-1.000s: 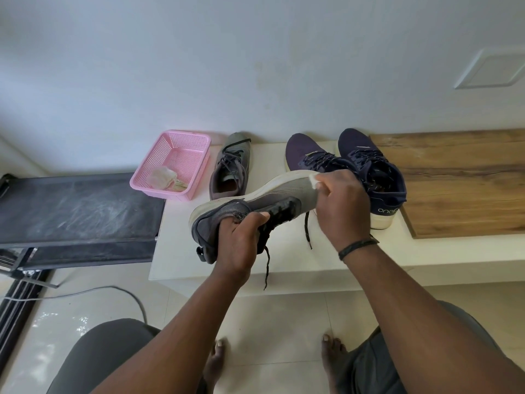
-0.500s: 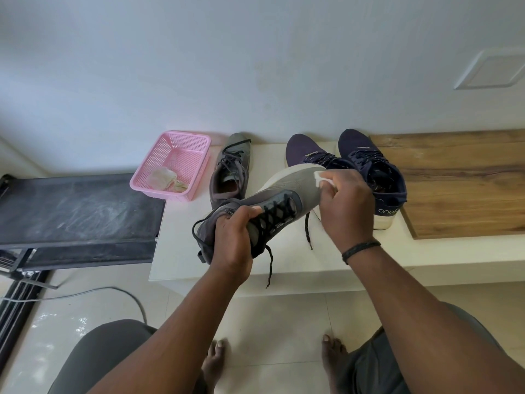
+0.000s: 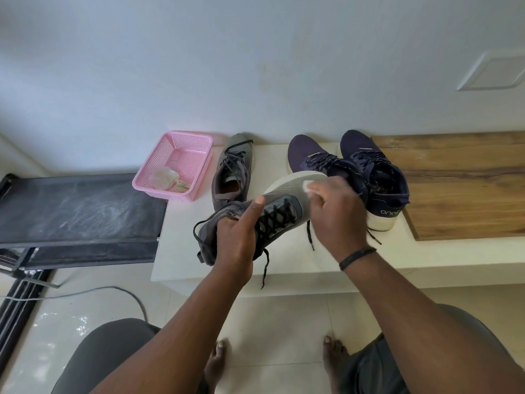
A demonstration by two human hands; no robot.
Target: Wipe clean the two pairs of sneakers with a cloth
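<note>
A grey sneaker [image 3: 279, 206] is held in the air above the white bench [image 3: 284, 260], tilted with its toe up and to the right. The left hand [image 3: 237, 237] grips its heel end, thumb along the laces. The right hand [image 3: 338, 214] pinches a small white cloth [image 3: 307, 185] against the toe. Behind stand its mate [image 3: 233, 172], two navy sneakers [image 3: 369, 172] and a pink basket [image 3: 181, 149] holding a rag [image 3: 167, 177].

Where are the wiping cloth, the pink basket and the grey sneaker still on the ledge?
wiping cloth [image 3: 307, 185], head view, white corner showing past the fingers
pink basket [image 3: 153, 172], head view, left wall
grey sneaker on the ledge [image 3: 234, 169], head view, laced tongue
</note>
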